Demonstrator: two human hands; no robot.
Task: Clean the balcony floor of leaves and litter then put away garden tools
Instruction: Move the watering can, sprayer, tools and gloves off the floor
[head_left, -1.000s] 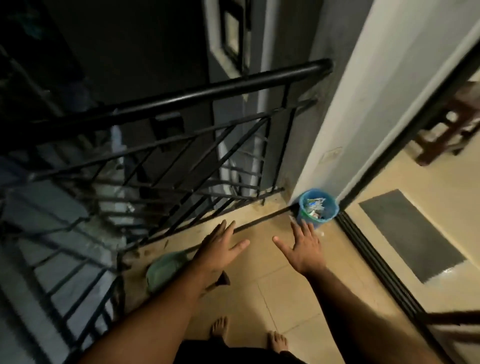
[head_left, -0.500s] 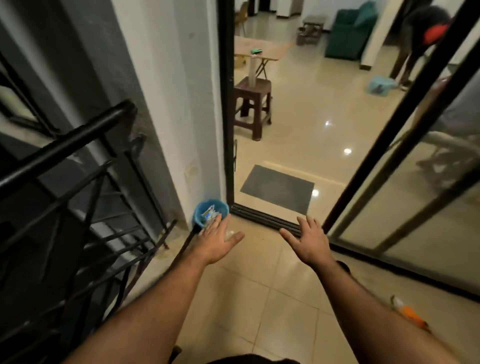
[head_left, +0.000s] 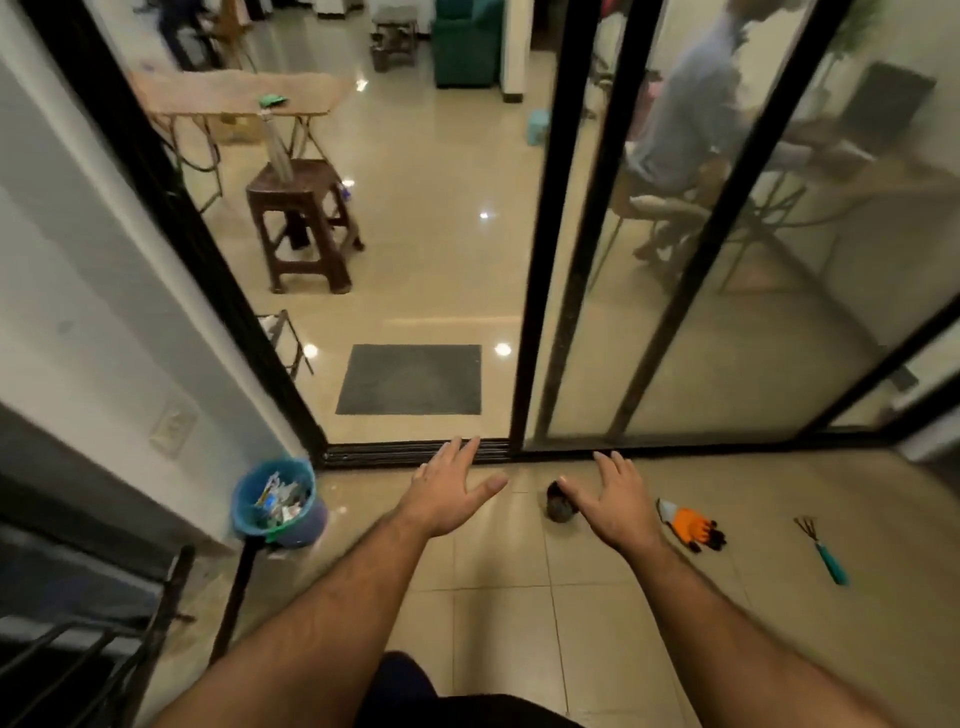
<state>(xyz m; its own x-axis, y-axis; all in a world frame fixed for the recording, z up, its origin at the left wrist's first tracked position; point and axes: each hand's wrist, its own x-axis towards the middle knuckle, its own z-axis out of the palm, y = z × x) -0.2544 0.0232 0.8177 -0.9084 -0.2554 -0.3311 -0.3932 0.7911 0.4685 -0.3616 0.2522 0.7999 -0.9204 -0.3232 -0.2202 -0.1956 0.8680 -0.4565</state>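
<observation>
Balcony floor (head_left: 498, 623) of pale tiles, largely clear of leaves. Blue waste bucket (head_left: 274, 501) at the left wall corner, packed with litter, left of the left hand (head_left: 447, 493). Both hands held out over the tiles, fingers spread, holding nothing. Orange gardening glove (head_left: 691, 527) lying just right of the right hand (head_left: 613, 501), nearer that hand. Hand rake (head_left: 823, 548) farther right, teal handle pointing toward the viewer, tines away. Small dark object (head_left: 558, 504), unidentifiable, just beside the right thumb. Judged: tools not yet put away.
</observation>
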